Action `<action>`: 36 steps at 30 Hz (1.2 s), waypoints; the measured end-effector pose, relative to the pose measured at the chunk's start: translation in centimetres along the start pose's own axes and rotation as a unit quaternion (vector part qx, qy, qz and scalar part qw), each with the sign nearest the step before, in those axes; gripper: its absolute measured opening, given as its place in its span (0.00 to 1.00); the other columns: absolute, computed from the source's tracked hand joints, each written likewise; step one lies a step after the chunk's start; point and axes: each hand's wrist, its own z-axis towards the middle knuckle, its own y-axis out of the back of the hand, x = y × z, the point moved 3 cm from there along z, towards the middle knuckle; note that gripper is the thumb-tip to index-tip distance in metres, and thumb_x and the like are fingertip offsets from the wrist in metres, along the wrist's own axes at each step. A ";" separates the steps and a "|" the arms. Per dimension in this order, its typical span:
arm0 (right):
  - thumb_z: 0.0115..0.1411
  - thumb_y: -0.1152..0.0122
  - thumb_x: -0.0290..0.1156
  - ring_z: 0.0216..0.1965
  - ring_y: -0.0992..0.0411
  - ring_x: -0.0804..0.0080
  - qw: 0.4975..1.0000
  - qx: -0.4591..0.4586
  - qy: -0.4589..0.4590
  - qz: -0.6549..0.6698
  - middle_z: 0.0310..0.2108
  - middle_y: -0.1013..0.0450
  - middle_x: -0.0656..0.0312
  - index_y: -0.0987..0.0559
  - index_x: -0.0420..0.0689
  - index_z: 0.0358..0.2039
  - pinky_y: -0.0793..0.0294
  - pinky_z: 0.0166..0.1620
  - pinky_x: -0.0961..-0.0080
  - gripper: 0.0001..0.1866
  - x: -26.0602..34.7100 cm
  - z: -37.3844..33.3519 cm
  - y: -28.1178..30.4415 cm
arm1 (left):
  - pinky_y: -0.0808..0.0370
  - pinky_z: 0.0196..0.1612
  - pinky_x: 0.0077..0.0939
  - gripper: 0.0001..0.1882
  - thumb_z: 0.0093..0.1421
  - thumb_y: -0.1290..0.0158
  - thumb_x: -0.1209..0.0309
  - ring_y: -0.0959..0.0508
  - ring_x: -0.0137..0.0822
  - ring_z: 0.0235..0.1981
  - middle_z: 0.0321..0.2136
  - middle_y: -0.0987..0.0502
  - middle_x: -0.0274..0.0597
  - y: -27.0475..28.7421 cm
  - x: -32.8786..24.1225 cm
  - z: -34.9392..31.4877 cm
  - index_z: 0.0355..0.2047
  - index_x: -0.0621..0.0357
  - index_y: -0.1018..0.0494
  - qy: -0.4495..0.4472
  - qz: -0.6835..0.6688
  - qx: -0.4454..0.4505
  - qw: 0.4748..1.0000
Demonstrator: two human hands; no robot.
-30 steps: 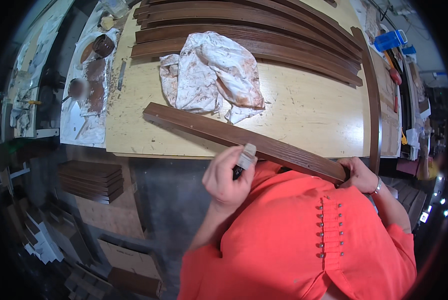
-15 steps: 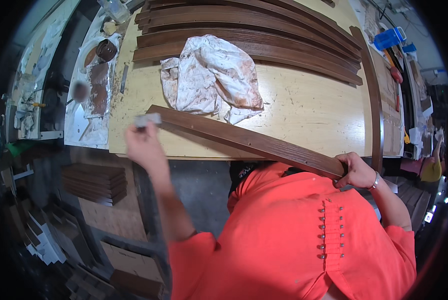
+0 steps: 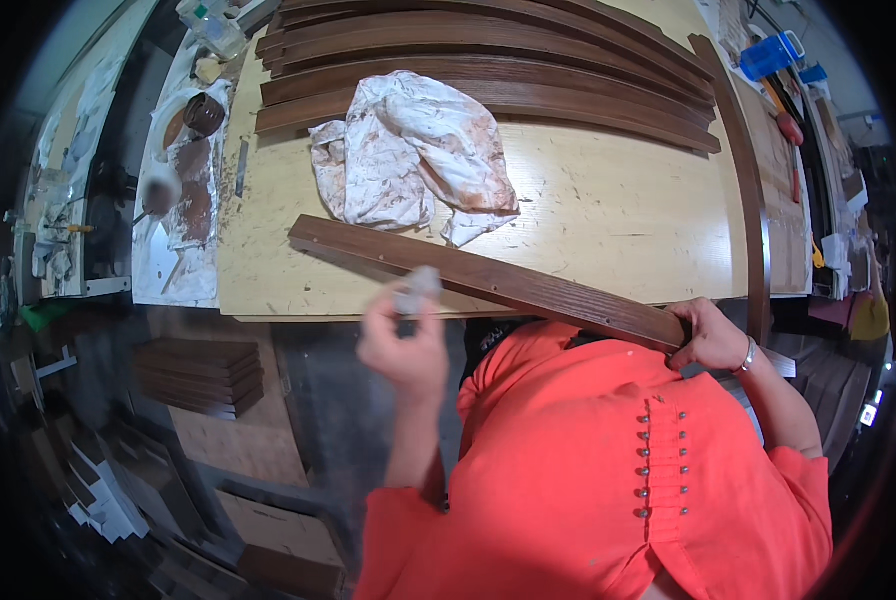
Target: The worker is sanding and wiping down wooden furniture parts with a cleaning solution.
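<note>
Here | left fingers [image 3: 377, 322]: pinching blurred grey piece [image 3: 419, 287] | right fingers [image 3: 697, 313]: gripping grained wooden bar [image 3: 488, 284]

The pale table [image 3: 608, 210] (scuffed) bears brown boards [image 3: 488, 72], cloth [image 3: 408, 150].

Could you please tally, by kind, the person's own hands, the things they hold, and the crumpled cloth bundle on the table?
Hands: 2, the left hand and the right hand
Brown board, held near one end: 1
Small pale pad, held, blurred: 1
Stained white cloth bundle: 1
Total: 5
</note>
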 end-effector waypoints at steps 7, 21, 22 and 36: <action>0.33 0.34 0.16 0.21 0.31 0.79 1.000 -0.008 0.006 0.012 0.18 0.29 0.64 0.26 0.33 0.26 0.29 0.27 0.79 0.15 -0.4 -0.3 -0.5 | 0.23 0.35 0.26 0.12 0.48 0.38 0.79 0.22 0.29 0.30 0.28 0.22 0.42 0.7 0.0 1.2 0.32 0.66 0.28 0.021 0.077 0.017 0.997; 0.32 0.34 0.23 0.22 0.25 0.68 0.987 -0.114 0.077 -0.088 0.19 0.26 0.54 0.22 0.37 0.31 0.27 0.29 0.73 0.19 -3.3 -2.3 1.5 | 0.25 0.37 0.25 0.09 0.57 0.43 0.79 0.23 0.30 0.31 0.32 0.21 0.46 1.5 2.9 5.8 0.35 0.71 0.29 0.110 -0.015 -0.112 0.987; 0.32 0.33 0.25 0.22 0.24 0.66 0.984 -0.137 0.076 -0.081 0.20 0.25 0.54 0.21 0.39 0.31 0.26 0.29 0.72 0.20 -4.8 -3.2 1.6 | 0.25 0.38 0.27 0.10 0.56 0.42 0.77 0.23 0.33 0.31 0.33 0.21 0.48 1.8 3.2 6.5 0.36 0.72 0.28 0.101 0.031 -0.115 0.988; 0.27 0.23 0.36 0.42 0.29 0.52 0.841 -0.541 -0.001 0.005 0.37 0.30 0.51 0.20 0.39 0.41 0.30 0.46 0.65 0.35 -19.3 -7.3 13.2 | 0.25 0.34 0.20 0.08 0.57 0.45 0.82 0.28 0.27 0.28 0.28 0.30 0.38 -8.9 -5.0 3.4 0.34 0.69 0.34 0.090 -0.107 0.018 0.990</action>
